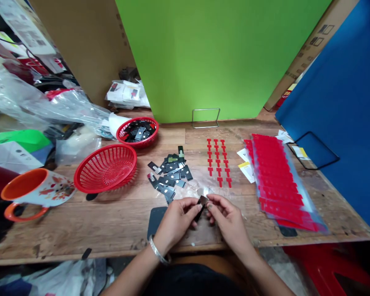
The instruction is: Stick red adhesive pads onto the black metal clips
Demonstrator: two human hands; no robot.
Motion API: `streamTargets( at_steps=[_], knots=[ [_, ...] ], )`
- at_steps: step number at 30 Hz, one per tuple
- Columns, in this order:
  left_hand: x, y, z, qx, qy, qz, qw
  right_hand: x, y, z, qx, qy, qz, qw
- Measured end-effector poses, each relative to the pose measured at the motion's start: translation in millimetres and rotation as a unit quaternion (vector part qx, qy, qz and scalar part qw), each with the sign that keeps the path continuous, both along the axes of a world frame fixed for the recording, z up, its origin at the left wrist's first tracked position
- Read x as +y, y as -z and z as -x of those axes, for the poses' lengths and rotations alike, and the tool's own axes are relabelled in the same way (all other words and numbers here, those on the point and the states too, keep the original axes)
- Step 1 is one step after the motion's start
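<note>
Dark flat piece point(202, 201): held upright-ish over the wooden table point(111, 230), close to the near edge, between the two hands.

Largest first. Table runs across the view. Green panel point(209, 57) stands at the back, top cut off; blue panel point(336, 102) leans at right, cut off by the frame. Red strips point(276, 176) in clear sleeves lie stacked on the right. Near red basket point(92, 168) sits left, far red basket point(142, 144) behind it, holding dark pieces.

Left hand point(180, 216): thumb and fingers closed on the piece. Right hand point(226, 216): fingertips drawn narrow at its right corner; cannot tell if they grip it.

Loose pile of dark pieces point(172, 170) just beyond the left hand. Red T-shaped pieces point(218, 161) in three columns beyond the right.

Handling, by judgement: left hand best as steady clamp, right fingertips for fine work; light pressure, low over the wood so a slip falls short.

Hard to read: lower part of the piece behind left fingers; one layer or two, unclear. Dark patch point(156, 222) partly covered by the left hand. Clear film point(200, 190) beyond the fingertips, lost in glare.
</note>
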State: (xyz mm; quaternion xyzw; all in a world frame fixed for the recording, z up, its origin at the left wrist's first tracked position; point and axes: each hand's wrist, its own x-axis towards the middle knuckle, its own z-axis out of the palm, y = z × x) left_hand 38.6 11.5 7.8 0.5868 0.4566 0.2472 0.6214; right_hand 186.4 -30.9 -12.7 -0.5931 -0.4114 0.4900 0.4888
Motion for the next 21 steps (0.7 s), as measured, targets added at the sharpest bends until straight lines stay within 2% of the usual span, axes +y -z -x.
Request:
streamTargets(
  at_steps=[3,5,7,10,15,18,21],
  knots=[
    [-5,0.2,2,0.113,-0.007,-0.167,0.979,3,0.2,-6,-0.125,-0.017,-0.092,0.988],
    [-8,3.3,3,0.186,-0.02,-0.27,0.945,3,2.5,-9,-0.223,-0.051,-0.161,0.96],
    [-11,8.1,4,0.237,-0.009,-0.319,0.918,2,6.3,-11,-0.298,-0.082,-0.211,0.928],
    [-14,16.3,5,0.277,0.009,-0.342,0.898,0,11.8,-13,-0.365,-0.117,-0.249,0.89],
    [-16,25.8,7,0.281,0.009,-0.368,0.886,-4,15.2,-14,-0.434,-0.149,-0.282,0.843],
    [-18,28.8,7,0.277,0.011,-0.374,0.885,-5,17.2,-15,-0.453,-0.155,-0.29,0.829],
    [-18,30.1,7,0.283,0.014,-0.374,0.883,-5,18.0,-15,-0.456,-0.165,-0.286,0.826]
  ],
)
